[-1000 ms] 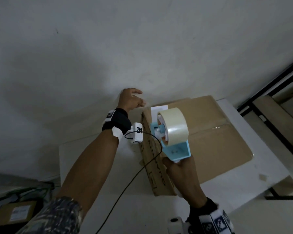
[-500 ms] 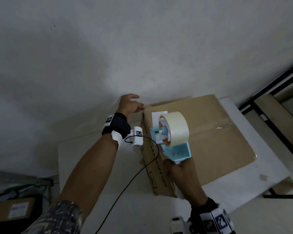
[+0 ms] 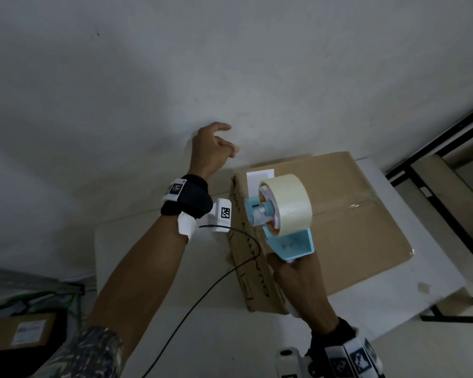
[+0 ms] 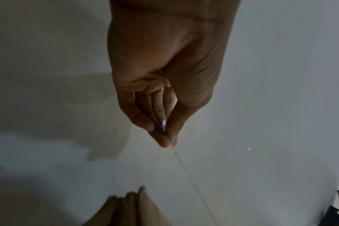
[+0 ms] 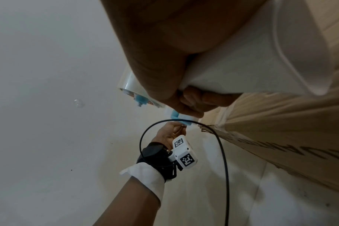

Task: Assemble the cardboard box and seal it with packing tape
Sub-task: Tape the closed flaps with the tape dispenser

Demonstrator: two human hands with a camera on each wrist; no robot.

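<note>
A closed cardboard box (image 3: 352, 227) lies on a white table (image 3: 148, 268), with glossy clear tape along its top seam. My right hand (image 3: 298, 276) grips the white handle (image 5: 252, 61) of a blue tape dispenser (image 3: 290, 244), which carries a cream tape roll (image 3: 287, 200), above the box's left edge. My left hand (image 3: 213, 151) is raised beyond the box's far left corner. Its thumb and fingertips (image 4: 164, 140) pinch together on what looks like a thin clear tape strip (image 4: 186, 171). In the right wrist view that hand (image 5: 170, 131) sits just past the dispenser's blue tip.
A plain wall stands close behind the table. A black cable (image 3: 216, 285) runs from the left wrist camera across the table. A black metal rack (image 3: 434, 148) stands at the right. A small labelled carton (image 3: 22, 331) lies on the floor at lower left.
My left hand has lifted off the box's far left corner and risen toward the wall, fingers pinched. The dispenser stays about where it was over the left edge.
</note>
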